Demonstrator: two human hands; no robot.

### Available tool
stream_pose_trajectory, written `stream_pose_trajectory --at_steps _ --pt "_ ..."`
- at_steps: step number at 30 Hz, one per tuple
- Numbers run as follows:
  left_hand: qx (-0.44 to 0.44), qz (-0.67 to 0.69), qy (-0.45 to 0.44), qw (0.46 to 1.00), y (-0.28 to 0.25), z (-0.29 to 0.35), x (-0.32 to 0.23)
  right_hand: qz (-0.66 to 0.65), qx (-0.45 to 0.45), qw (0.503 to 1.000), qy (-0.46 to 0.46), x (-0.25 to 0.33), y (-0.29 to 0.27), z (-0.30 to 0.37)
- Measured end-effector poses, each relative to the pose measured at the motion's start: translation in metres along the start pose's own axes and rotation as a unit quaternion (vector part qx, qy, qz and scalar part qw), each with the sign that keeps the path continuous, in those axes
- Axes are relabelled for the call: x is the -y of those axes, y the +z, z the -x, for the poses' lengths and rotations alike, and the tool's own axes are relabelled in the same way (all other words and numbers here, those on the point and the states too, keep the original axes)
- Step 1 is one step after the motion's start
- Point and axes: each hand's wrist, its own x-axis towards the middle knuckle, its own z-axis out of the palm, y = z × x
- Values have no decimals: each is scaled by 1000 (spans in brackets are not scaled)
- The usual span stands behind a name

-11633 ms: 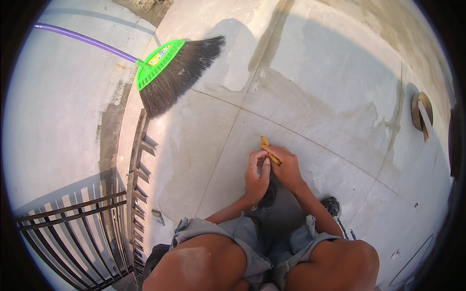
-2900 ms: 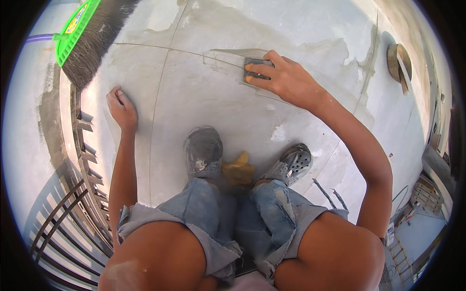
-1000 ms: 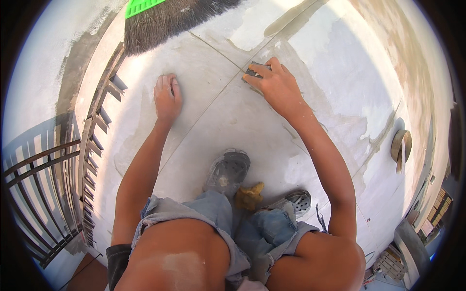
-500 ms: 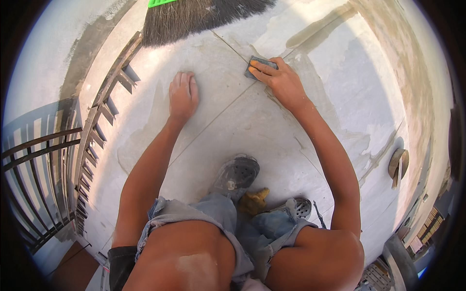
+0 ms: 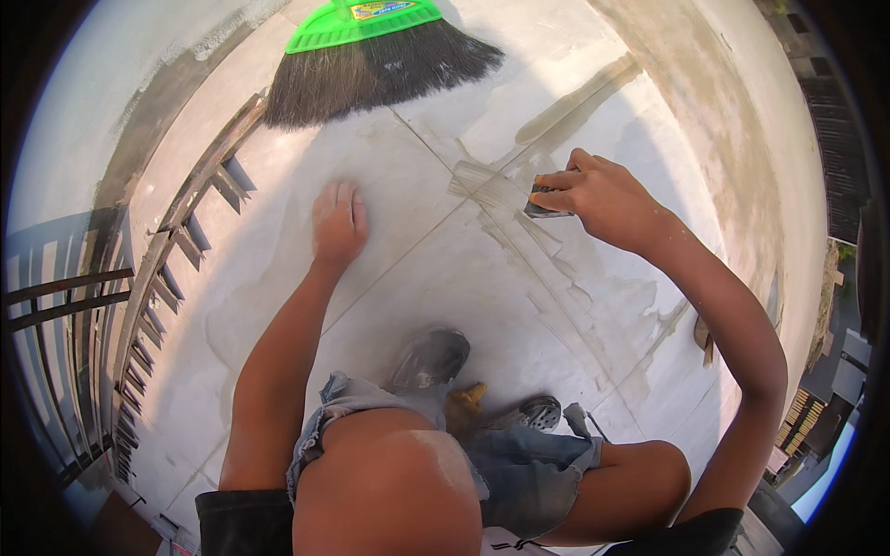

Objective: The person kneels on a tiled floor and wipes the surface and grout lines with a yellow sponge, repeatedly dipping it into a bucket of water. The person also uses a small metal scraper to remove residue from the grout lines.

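Note:
My right hand [image 5: 607, 199] grips a dark grey rectangular pad [image 5: 547, 210], fingers bent over its top. It is to the right of a crossing of tile joints; I cannot tell whether the pad touches the floor. Fresh greyish smears [image 5: 482, 185] cover that crossing and trail along the joint toward me. My left hand [image 5: 338, 222] rests on the pale tiled floor [image 5: 399, 269] left of the joint, fingers stretched forward and holding nothing.
A broom with a green head [image 5: 366, 30] and dark bristles lies ahead. Slatted edging [image 5: 167, 222] and a railing [image 5: 69, 298] run along the left. Near my dark clogs [image 5: 431, 360] is a yellowish object [image 5: 468, 398]. A round tool [image 5: 705, 339] shows partly behind my right arm.
My right hand has moved right and a little nearer with the pad, off the joint crossing. Smears now show there and along the joint. The view has shifted, bringing more of the broom in.

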Motion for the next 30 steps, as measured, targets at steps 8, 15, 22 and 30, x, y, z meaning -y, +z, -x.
stream_pose_trajectory --at_steps 8,15,22,30 --pt "-9 -1 9 1000 -2 -1 9 -39 -193 980 2 42 109 -114" --pt "-15 11 24 1000 -8 0 -6 -13 -82 994 69 53 130 3" --pt "-14 10 15 1000 -7 -7 -8 -53 -196 974 98 52 97 -52" --pt "-15 25 19 999 -10 -10 -8 -15 -241 967 80 18 154 -62"
